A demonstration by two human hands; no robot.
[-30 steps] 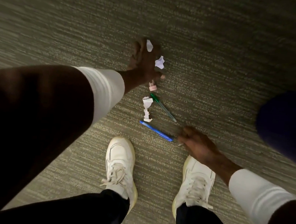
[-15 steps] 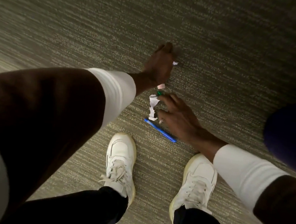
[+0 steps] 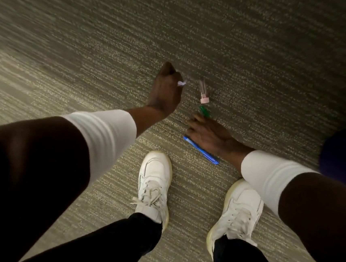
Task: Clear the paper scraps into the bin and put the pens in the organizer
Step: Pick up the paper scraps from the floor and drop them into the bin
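Note:
My left hand (image 3: pixel 165 89) is closed in a fist just above the carpet, with a white paper scrap (image 3: pixel 181 83) poking out of it. A clear pen with a pink cap (image 3: pixel 203 90) lies on the floor just right of that fist. My right hand (image 3: pixel 210 137) is pressed palm-down on the carpet. It covers most of a green pen (image 3: pixel 204 111), whose end sticks out past the fingertips. A blue pen (image 3: pixel 200 151) lies partly under the palm's near side. What the right hand's fingers hold is hidden.
I stand on grey-green striped carpet (image 3: pixel 259 54). My two white sneakers, the left one (image 3: pixel 154 185) and the right one (image 3: pixel 239 209), are planted just short of the pens. A dark blue shape (image 3: pixel 344 155) sits at the right edge.
My left hand closed around the scraps and drew back to the left, uncovering the pink-capped pen. My right hand slid over the spot where the white paper strip lay; the strip is no longer visible.

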